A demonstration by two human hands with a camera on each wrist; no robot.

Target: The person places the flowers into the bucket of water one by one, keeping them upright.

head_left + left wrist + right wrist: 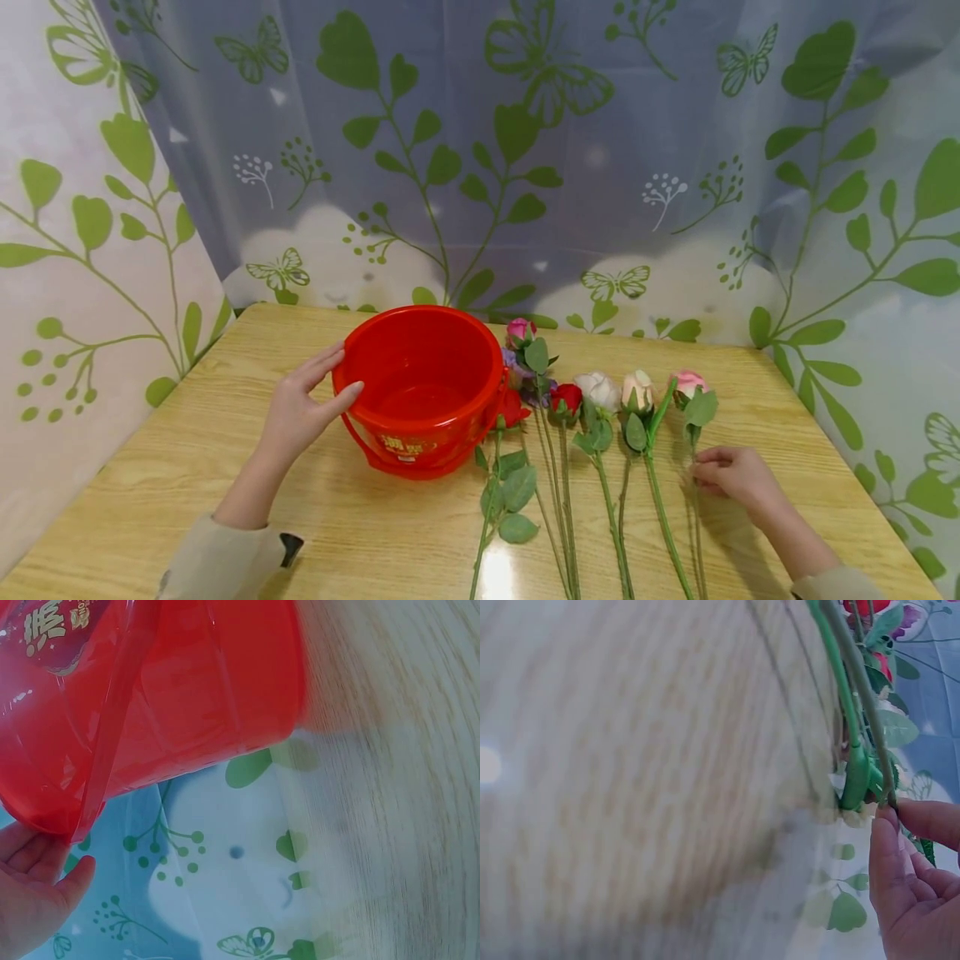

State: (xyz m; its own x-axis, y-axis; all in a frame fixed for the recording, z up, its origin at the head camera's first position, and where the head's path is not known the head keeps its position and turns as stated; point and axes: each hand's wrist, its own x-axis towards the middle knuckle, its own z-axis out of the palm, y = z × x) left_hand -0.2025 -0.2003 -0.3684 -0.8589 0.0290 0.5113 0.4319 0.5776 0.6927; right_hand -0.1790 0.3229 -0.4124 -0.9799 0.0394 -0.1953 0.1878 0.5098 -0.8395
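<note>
A red plastic bucket (431, 454) with gold lettering stands on the table. My left hand (296, 408) rests at its left rim, thumb spread apart from the fingers; in the left wrist view the fingertips are hidden behind the rim. At the far right of a row of flowers lies a pink rose (688, 383). My right hand (742, 479) pinches its stem (874, 724) between thumb and fingers. Just left of it are a cream rose (638, 392) and a white rose (598, 390).
Red roses (566, 400), purple blossoms (517, 367) and a magenta rose (521, 332) lie between bucket and white rose, stems pointing toward me. A patterned curtain (465, 167) hangs behind the wooden table (172, 467).
</note>
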